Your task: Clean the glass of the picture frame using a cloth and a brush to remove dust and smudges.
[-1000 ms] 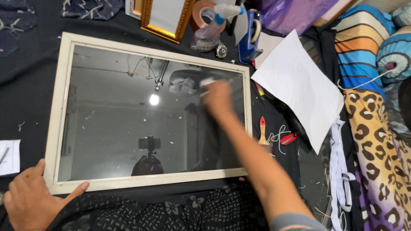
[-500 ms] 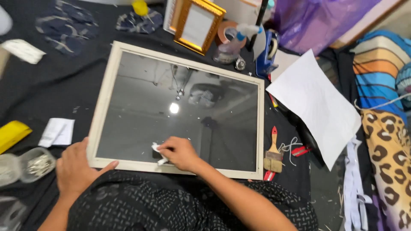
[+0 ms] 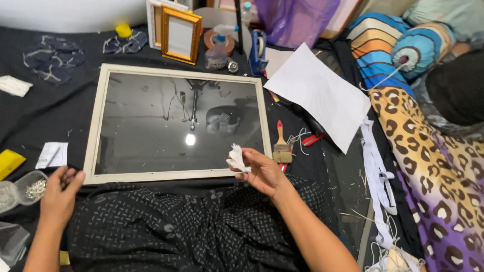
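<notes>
Head view: right hand [image 3: 264, 174] fingers [image 3: 248, 157] pinch the white wad [image 3: 236, 158]; left hand [image 3: 59, 194] fingers loose.

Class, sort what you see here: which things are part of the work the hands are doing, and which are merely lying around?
In use:
right hand holding a crumpled white wad
large framed glass panel
left hand at the frame's corner

Lying about:
paintbrush
white paper sheet
small gold frame
spray bottle
container of small metal bits

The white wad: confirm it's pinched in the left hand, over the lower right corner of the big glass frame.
Wrong hand. The head view shows the right hand pinching the white wad over the big glass frame, at its lower right corner.
</notes>
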